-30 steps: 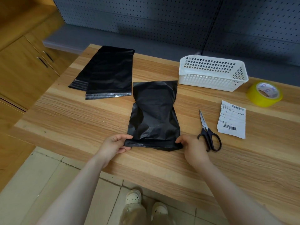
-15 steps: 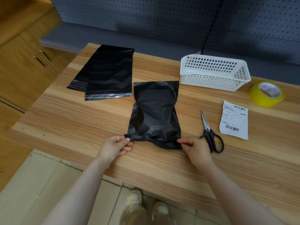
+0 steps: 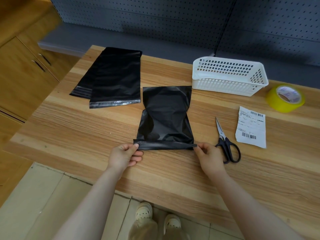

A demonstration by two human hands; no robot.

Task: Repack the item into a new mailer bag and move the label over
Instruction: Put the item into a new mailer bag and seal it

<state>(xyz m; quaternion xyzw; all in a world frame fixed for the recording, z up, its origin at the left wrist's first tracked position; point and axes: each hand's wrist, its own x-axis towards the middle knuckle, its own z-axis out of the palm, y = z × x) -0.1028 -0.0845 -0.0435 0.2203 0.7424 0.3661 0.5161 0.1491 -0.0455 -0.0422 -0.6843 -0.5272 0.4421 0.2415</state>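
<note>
Both hands (image 3: pixel 124 155) (image 3: pixel 210 157) pinch-tight on mailer bag (image 3: pixel 165 116)

Packing station: pegboard wall (image 3: pixel 173 23), mailers (image 3: pixel 114 75), tape (image 3: pixel 284 98).

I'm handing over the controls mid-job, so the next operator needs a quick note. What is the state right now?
Hands: left grip pinches the left end of the folded flap on the filled mailer bag; right grip pinches the right end.
Things: the bag lies mid-table, the label lies loose right of the scissors, and the spare mailer bags are far left.
Done: the bag bulges, so the item seems packed, and the flap is folded over.
Left: press the flap shut and stick the label on.
</note>
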